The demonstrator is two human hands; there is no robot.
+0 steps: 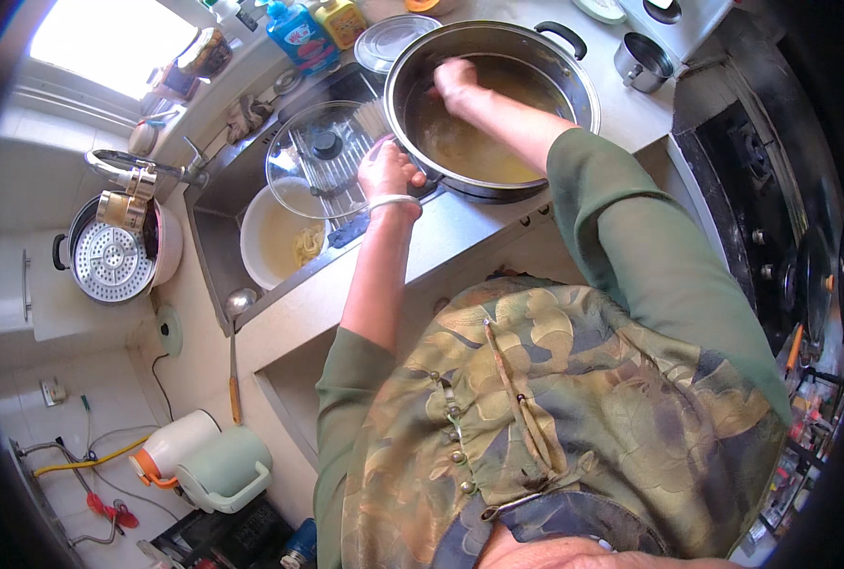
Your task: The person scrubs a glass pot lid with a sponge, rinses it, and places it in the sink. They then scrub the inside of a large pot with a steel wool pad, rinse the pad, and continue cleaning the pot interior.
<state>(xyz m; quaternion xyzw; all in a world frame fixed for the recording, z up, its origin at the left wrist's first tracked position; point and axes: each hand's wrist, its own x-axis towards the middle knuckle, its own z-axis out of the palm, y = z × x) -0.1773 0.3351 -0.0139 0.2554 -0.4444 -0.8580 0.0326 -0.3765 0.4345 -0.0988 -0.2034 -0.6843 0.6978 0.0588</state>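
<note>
A large steel pot [591, 92] with cloudy yellowish liquid [493, 142] stands on the counter beside the sink. My left hand [391, 171] is closed around the pot's near black handle, a bracelet on its wrist. Inside the pot, my right hand [457, 82] reaches down by the far left wall. Its fingers are blurred and partly hidden, so whether they hold something cannot be seen. A clear glass lid [294, 153] with a black knob rests over the sink's drying rack [333, 167], left of my left hand.
In the sink [212, 220] a white basin [251, 231] holds yellowish liquid and pale strips. A ladle [234, 355] lies at the sink's edge. A steel cup [642, 64] stands right of the pot, near the gas stove [735, 178]. Bottles [301, 39] line the back.
</note>
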